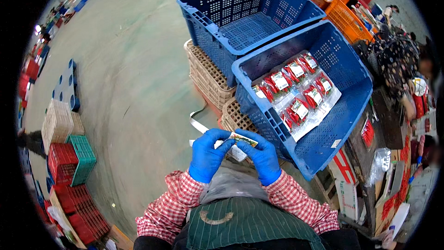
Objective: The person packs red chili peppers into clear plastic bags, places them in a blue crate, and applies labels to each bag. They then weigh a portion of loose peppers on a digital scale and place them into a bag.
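Note:
My left hand (208, 156) and my right hand (264, 156), both in blue gloves, are close together in front of my apron. Between their fingertips they pinch a small printed label (245, 139). A white paper strip (199, 123) trails out past my left hand, and a white piece of it (238, 153) hangs below the fingers. Just beyond my right hand stands a tilted blue plastic crate (347, 118). Inside it lie clear packs of red chili peppers (299, 108) in two rows, with white stickers on them.
A second blue crate (208, 24) stands behind, on beige perforated crates (211, 76). To the right, a worktable (364, 166) holds a bag of red chilies (367, 132) and loose chilies; people are beside it. Red crates (83, 211) and a green crate (83, 159) are stacked left.

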Tool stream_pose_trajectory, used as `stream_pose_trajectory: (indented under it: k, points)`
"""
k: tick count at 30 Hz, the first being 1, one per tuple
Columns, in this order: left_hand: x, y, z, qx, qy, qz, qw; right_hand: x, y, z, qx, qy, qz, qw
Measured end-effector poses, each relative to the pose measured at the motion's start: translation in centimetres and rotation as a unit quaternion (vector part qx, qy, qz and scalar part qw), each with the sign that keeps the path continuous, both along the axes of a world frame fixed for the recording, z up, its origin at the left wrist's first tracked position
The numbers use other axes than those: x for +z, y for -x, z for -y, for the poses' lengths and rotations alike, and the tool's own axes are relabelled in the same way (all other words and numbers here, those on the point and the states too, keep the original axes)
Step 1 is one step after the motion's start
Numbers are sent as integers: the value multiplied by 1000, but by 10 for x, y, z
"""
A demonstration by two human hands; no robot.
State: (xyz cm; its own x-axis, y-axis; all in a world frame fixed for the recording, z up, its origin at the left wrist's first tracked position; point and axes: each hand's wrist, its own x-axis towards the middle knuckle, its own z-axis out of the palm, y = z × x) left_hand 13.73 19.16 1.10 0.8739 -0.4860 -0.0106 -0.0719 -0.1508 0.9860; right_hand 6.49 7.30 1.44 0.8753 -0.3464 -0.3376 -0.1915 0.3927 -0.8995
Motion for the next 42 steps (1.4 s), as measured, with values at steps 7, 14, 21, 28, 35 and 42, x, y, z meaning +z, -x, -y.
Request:
stream_pose_trajectory:
  k: [7,14,21,28,35,42]
  points:
    - [-13,-69,23,-109,-30,-110,988,-29,-43,10,-88,50,-34,994]
    - [-33,-94,46,-90,23,-155,984,-54,-74,13,-201,70,-49,976]
    - [-33,-123,61,-94,-22,-122,988,-55,-106,7,-254,60,9,965]
    - [-29,-136,83,-113,-48,-125,984,-61,-112,14,-259,76,48,962]
    - [-33,-143,93,-127,-45,-168,977,-73,-112,14,-280,73,100,952]
    - [-34,-145,97,-132,-24,-171,976,-78,-92,14,-215,180,25,960]
